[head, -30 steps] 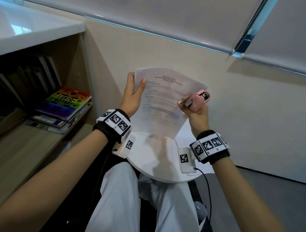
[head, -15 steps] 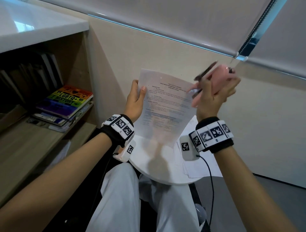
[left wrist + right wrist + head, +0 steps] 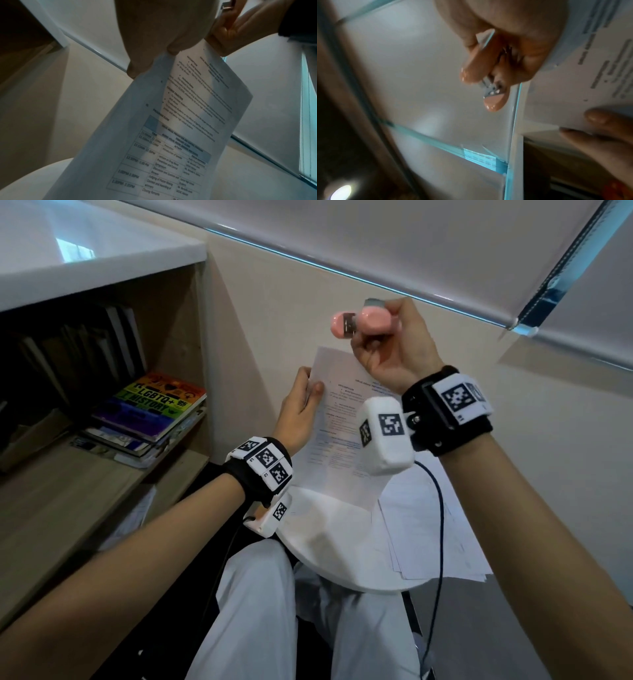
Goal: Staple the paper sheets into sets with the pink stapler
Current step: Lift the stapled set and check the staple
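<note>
White round table (image 3: 329,556) sits over the lap, nearest. On its right part lies a loose stack of paper sheets (image 3: 431,535), fanned, edges not squared. I see no staple on them, so I judge these are still waiting.

Above the table, left hand (image 3: 298,414) pinches a printed set of sheets (image 3: 339,440) by its top-left edge, thumb on the front, fingers behind. The set hangs nearly upright, bottom edge just over the tabletop. How many sheets are in it: cannot tell. No staple visible in any view.

Farther up, right hand (image 3: 394,350) grips the pink stapler (image 3: 359,321), fingers curled round its body. The stapler is above the top edge of the held set, nose pointing left, not on the paper. Its mouth stands apart with nothing in it.

Progress: early or mid. Finished sets are not in view. Left: bring the stapler onto the top corner, press, set aside, repeat for the stack.
</note>
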